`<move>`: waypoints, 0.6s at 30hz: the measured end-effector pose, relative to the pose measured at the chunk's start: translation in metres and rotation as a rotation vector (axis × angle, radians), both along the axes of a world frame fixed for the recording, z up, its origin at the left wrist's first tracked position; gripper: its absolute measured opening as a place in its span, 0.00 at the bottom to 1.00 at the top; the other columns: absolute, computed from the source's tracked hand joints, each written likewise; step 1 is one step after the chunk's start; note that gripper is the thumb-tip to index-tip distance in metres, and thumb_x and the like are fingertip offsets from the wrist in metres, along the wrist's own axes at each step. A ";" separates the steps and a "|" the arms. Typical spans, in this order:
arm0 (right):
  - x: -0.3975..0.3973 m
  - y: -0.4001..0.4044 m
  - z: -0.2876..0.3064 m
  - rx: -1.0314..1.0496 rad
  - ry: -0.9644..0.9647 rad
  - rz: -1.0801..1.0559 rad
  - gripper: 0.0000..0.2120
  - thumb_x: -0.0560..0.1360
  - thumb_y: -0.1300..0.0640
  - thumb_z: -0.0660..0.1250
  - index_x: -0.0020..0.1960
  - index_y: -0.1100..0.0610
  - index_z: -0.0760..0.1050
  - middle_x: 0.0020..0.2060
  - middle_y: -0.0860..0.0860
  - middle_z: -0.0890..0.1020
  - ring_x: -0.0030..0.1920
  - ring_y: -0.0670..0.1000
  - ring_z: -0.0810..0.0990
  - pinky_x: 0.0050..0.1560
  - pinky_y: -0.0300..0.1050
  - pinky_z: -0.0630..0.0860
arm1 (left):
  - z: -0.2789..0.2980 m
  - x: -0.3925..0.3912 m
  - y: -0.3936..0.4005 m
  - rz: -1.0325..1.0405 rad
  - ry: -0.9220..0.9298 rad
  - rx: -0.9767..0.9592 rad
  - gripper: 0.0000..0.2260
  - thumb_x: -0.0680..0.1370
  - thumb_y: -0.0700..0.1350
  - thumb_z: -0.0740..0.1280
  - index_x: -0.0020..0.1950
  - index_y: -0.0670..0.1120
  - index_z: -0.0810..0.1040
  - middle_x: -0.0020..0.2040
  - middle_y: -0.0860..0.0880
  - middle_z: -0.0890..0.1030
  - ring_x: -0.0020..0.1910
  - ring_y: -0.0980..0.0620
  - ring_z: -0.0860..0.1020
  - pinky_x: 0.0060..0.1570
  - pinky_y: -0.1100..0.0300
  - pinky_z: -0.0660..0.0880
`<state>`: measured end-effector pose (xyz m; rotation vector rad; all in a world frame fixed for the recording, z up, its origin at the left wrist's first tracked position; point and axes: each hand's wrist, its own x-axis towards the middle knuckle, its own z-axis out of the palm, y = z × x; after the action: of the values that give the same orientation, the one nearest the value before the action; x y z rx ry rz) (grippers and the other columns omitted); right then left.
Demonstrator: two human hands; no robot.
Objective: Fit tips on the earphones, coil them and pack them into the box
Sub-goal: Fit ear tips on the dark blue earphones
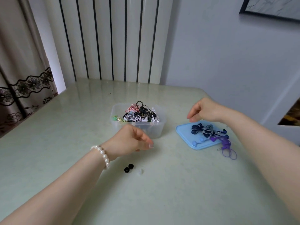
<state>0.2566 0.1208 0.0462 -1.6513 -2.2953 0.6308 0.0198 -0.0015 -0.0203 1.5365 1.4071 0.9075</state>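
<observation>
- Left hand [129, 140] is hovering in front of the clear box [155, 132], fingers loosely curled, gripping nothing visible.
- Right hand [204, 110] is hanging relaxed and unloaded over the blue lid [183, 132].
- Coiled earphones [209, 132] are lying on the lid; more are filling the box.
- Two black tips [128, 168] and a clear tip [140, 172] are sitting on the table [178, 192].

Clear box [155, 132] heaped with coiled earphones [139, 114]; two black tips [128, 168] — loose, nearer.
</observation>
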 end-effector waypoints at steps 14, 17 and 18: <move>0.024 0.004 -0.056 0.224 -0.401 -0.059 0.14 0.70 0.53 0.70 0.56 0.49 0.76 0.53 0.50 0.80 0.55 0.54 0.75 0.56 0.46 0.64 | 0.002 -0.005 -0.002 0.036 0.125 0.096 0.07 0.68 0.39 0.75 0.35 0.50 0.83 0.33 0.53 0.83 0.34 0.59 0.75 0.40 0.70 0.72; 0.020 0.002 -0.047 0.276 -0.267 -0.069 0.08 0.68 0.57 0.72 0.45 0.50 0.78 0.43 0.48 0.80 0.48 0.53 0.76 0.53 0.45 0.67 | 0.006 -0.013 -0.001 0.019 0.153 0.119 0.07 0.68 0.39 0.75 0.34 0.50 0.83 0.31 0.54 0.82 0.32 0.62 0.76 0.39 0.73 0.72; 0.020 0.002 -0.040 0.267 -0.158 -0.091 0.08 0.66 0.58 0.73 0.42 0.50 0.77 0.39 0.47 0.79 0.45 0.52 0.77 0.49 0.44 0.69 | 0.007 -0.015 -0.001 0.020 0.155 0.124 0.07 0.68 0.39 0.75 0.34 0.50 0.83 0.30 0.56 0.82 0.32 0.63 0.76 0.39 0.74 0.72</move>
<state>0.2762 0.1231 0.0063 -1.7155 -2.2744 0.1694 0.0046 -0.0022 -0.0134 1.7198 1.5016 0.9189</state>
